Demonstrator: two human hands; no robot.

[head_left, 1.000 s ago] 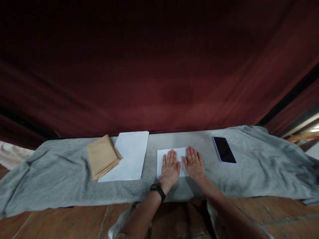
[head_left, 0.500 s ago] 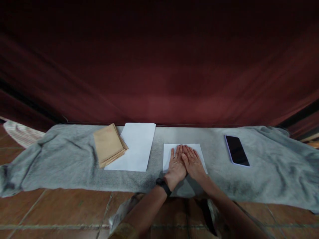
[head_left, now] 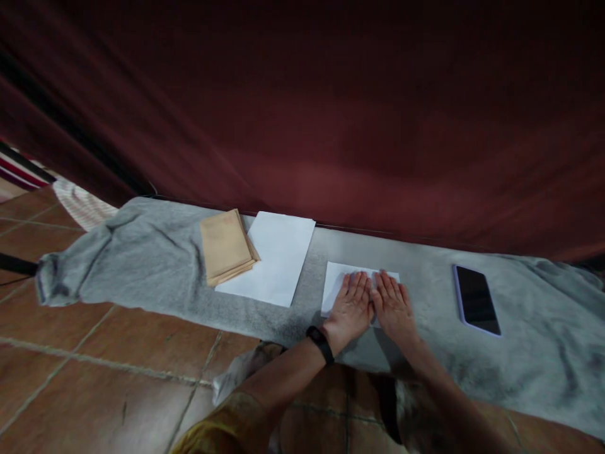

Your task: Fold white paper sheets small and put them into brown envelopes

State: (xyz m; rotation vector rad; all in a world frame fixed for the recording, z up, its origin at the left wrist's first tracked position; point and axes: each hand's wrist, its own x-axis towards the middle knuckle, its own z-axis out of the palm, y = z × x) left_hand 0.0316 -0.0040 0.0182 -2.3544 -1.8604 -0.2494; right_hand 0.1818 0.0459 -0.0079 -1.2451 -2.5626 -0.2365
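Left hand (head_left: 350, 308): flat, palm down, fingers (head_left: 358, 285) straight, close together, pointing away from body. Right hand (head_left: 393, 307): same pose, just beside left one, inner edges touching or nearly so. Left forearm (head_left: 283, 378) bare, enters from lower left; black band (head_left: 320, 343) on wrist. Right forearm (head_left: 437, 388) bare, enters from lower right. Forearms converge toward hands.

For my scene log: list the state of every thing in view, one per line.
Small white paper rectangle: flat, pressed under both hands.
Left hand: open, palm down on it.
Right hand: open, palm down beside the left.
Large white paper sheet: unfolded, lying flat.
Tan paper stack: piled, overlapping that sheet's left edge.
Dark rectangular smartphone: face up, screen off.
Grey cloth: spread out, wrinkled at the ends.
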